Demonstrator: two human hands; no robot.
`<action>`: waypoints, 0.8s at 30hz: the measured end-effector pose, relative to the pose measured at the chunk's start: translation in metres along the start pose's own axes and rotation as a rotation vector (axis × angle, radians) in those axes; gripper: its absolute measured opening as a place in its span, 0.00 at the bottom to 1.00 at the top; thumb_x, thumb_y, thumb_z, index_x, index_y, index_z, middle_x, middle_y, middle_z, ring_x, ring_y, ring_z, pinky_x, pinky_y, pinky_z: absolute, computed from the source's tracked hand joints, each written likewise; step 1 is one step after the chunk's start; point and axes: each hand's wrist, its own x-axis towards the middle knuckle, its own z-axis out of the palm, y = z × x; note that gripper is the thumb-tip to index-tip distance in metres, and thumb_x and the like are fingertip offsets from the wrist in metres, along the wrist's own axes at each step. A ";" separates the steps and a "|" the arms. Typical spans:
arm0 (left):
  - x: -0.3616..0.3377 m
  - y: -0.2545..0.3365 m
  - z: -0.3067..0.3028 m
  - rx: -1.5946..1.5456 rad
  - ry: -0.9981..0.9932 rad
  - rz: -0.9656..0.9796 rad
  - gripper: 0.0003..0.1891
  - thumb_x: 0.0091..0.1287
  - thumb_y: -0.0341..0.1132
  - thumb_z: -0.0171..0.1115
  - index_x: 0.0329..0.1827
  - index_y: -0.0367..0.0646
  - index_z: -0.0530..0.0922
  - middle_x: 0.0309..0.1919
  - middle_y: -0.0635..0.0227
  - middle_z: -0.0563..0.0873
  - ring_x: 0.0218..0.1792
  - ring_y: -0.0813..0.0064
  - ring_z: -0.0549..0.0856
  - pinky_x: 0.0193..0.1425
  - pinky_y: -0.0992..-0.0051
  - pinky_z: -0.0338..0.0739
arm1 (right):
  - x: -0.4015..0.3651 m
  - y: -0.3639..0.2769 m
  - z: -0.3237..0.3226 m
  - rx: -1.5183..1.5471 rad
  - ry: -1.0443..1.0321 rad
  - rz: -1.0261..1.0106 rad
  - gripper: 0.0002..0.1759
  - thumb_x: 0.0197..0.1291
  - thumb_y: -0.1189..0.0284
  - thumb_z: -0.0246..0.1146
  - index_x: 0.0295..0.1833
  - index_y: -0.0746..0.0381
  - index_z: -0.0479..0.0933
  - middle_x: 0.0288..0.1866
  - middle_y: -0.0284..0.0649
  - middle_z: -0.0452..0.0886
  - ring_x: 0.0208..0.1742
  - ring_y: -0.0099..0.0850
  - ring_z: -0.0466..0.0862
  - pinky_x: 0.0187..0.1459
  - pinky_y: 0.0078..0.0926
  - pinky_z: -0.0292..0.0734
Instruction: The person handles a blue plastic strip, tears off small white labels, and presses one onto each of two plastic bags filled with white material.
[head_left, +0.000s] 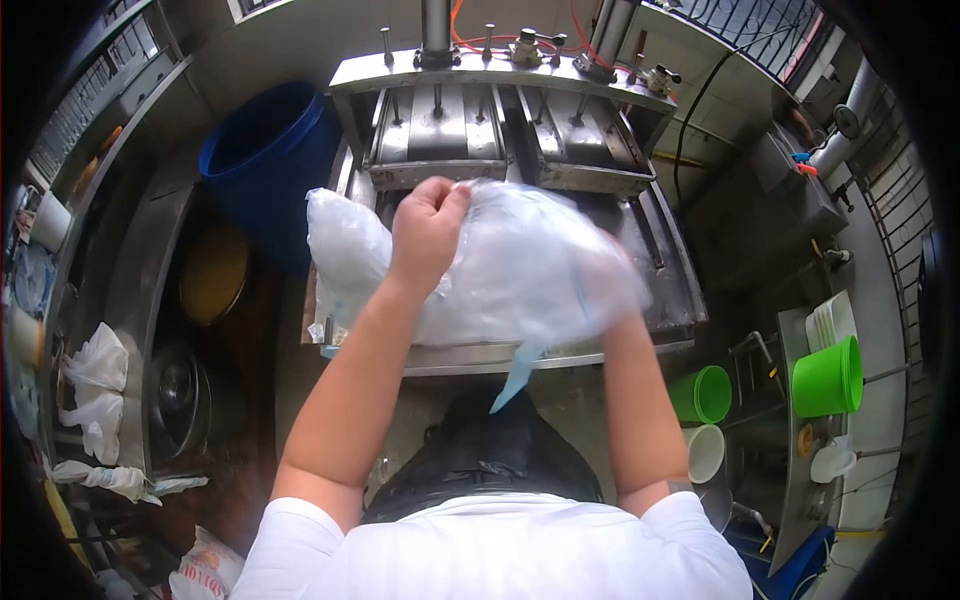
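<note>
A clear plastic bag (530, 255), blurred by motion, is stretched between my two hands over the steel press table. My left hand (432, 225) is closed, pinching the bag's upper left edge. My right hand (608, 275) shows only faintly through the plastic at the bag's right side, its fingers smeared and covered. A pale blue strip (518, 376) hangs below the bag over the table's front edge. Left of my left hand, a whitish plastic bag (345, 245) with a bulging top sits on the table (660, 300).
Behind the bag stands a press with two metal plates (435, 150) under a crossbar with rods and valves. A blue barrel (262, 140) is at the left. Green buckets (828, 377) and a white bucket (704, 452) stand at the right. A steel shelf (165, 300) runs along the left.
</note>
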 end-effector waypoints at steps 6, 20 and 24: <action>-0.018 -0.236 -0.018 0.679 0.019 -0.296 0.20 0.71 0.50 0.67 0.35 0.38 0.83 0.35 0.44 0.89 0.39 0.42 0.89 0.46 0.50 0.80 | 0.042 0.163 -0.079 -0.800 0.069 0.322 0.16 0.76 0.61 0.64 0.36 0.58 0.82 0.25 0.30 0.80 0.23 0.22 0.73 0.26 0.25 0.66; -0.104 -0.245 -0.022 0.369 0.206 -0.477 0.22 0.76 0.48 0.67 0.57 0.34 0.82 0.53 0.44 0.87 0.53 0.54 0.86 0.58 0.53 0.80 | 0.017 0.195 -0.061 -0.203 0.314 0.381 0.16 0.81 0.60 0.58 0.41 0.60 0.76 0.28 0.34 0.79 0.21 0.26 0.77 0.19 0.26 0.71; -0.160 -0.154 -0.023 0.500 0.148 0.024 0.29 0.70 0.46 0.74 0.65 0.35 0.78 0.62 0.43 0.82 0.59 0.47 0.83 0.61 0.51 0.78 | -0.001 0.203 -0.047 -0.227 0.331 0.377 0.18 0.82 0.59 0.58 0.41 0.60 0.76 0.29 0.34 0.80 0.22 0.25 0.78 0.21 0.24 0.76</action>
